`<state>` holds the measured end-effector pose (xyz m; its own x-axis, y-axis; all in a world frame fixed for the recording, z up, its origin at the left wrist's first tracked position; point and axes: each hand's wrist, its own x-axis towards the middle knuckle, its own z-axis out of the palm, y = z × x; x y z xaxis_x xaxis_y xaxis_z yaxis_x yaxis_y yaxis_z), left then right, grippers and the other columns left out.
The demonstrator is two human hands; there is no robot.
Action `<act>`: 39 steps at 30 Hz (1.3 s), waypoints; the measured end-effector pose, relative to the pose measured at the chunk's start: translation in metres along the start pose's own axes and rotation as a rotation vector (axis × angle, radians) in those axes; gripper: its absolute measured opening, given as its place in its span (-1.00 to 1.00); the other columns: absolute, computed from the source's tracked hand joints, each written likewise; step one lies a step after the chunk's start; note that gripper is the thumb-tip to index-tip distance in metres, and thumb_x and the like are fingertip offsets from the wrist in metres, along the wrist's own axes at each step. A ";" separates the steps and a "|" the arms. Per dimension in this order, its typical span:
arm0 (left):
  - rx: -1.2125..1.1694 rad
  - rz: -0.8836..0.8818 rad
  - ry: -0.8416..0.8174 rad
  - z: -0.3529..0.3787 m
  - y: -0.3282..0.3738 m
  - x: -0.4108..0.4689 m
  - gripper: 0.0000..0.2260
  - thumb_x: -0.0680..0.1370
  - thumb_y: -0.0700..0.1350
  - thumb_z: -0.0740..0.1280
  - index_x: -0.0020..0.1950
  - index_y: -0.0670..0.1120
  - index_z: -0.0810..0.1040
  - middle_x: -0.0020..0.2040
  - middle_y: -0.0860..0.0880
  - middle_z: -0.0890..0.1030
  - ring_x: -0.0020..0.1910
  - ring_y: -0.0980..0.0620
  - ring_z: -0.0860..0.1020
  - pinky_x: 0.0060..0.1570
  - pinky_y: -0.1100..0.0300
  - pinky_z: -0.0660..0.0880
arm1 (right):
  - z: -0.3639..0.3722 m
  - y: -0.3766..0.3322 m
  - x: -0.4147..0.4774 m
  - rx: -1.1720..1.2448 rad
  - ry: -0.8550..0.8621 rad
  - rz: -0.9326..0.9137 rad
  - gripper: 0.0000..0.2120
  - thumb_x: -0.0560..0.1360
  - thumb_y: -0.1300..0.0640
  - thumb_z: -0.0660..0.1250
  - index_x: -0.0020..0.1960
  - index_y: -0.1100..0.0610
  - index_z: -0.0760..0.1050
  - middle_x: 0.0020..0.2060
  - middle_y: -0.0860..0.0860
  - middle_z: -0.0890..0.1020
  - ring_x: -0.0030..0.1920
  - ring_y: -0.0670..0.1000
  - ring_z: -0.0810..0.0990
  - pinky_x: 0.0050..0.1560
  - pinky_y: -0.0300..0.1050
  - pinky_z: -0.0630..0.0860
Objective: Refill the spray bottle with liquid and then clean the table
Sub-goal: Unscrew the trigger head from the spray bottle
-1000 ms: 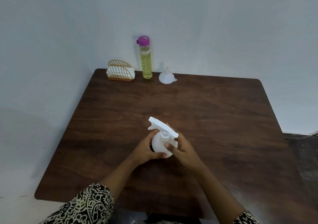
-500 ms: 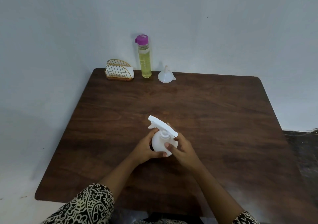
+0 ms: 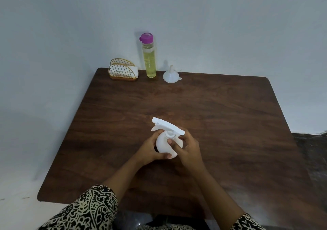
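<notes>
A small white spray bottle (image 3: 163,144) stands on the dark wooden table (image 3: 221,123), near its middle. My left hand (image 3: 149,150) grips the round body from the left, thumb across the front. My right hand (image 3: 187,149) pinches the collar under the white trigger head (image 3: 167,125), whose nozzle points to the far left. At the table's far edge stand a tall clear bottle of yellow liquid (image 3: 149,60) with a purple cap and a white funnel (image 3: 170,75), mouth down.
A gold wire holder with white napkins (image 3: 123,70) sits at the far left corner, beside the yellow bottle. A pale wall runs behind and to the left of the table. Dark floor shows past the right edge.
Both hands stay on the spray bottle. My right thumb has shifted a little on the collar; the bottle itself has not visibly moved.
</notes>
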<state>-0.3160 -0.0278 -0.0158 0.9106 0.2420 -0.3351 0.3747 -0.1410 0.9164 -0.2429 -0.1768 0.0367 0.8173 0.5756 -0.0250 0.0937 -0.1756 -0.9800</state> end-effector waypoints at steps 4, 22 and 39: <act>0.007 0.005 -0.002 0.000 -0.003 0.002 -0.28 0.29 -0.01 0.60 0.36 0.22 0.33 0.26 0.14 0.53 0.24 0.14 0.51 0.13 0.20 0.53 | -0.003 -0.010 0.005 0.046 -0.034 -0.015 -0.71 0.43 0.04 0.39 0.13 -0.15 0.49 0.04 -0.10 0.63 0.10 -0.07 0.59 0.08 -0.06 0.55; 0.084 0.017 -0.039 -0.006 -0.001 0.004 -0.24 0.29 -0.02 0.60 0.39 0.16 0.30 0.30 0.13 0.44 0.24 0.07 0.45 0.10 0.26 0.53 | -0.025 -0.086 0.043 0.287 0.065 -0.124 -0.76 0.44 0.28 0.43 -0.05 0.05 0.42 -0.07 0.17 0.66 -0.01 0.20 0.66 0.02 0.06 0.61; 0.161 0.003 -0.123 -0.015 0.006 0.016 -0.23 0.22 0.01 0.62 0.33 0.22 0.33 0.26 0.16 0.49 0.22 0.08 0.49 0.17 0.12 0.53 | -0.024 -0.118 0.091 0.338 0.277 0.059 -0.76 0.40 0.20 0.47 -0.06 0.10 0.41 -0.11 0.13 0.67 -0.13 0.07 0.70 -0.09 0.03 0.64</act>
<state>-0.3021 -0.0101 -0.0119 0.9226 0.1233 -0.3655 0.3857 -0.2960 0.8739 -0.1663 -0.1230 0.1544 0.9415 0.3287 -0.0744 -0.1116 0.0955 -0.9892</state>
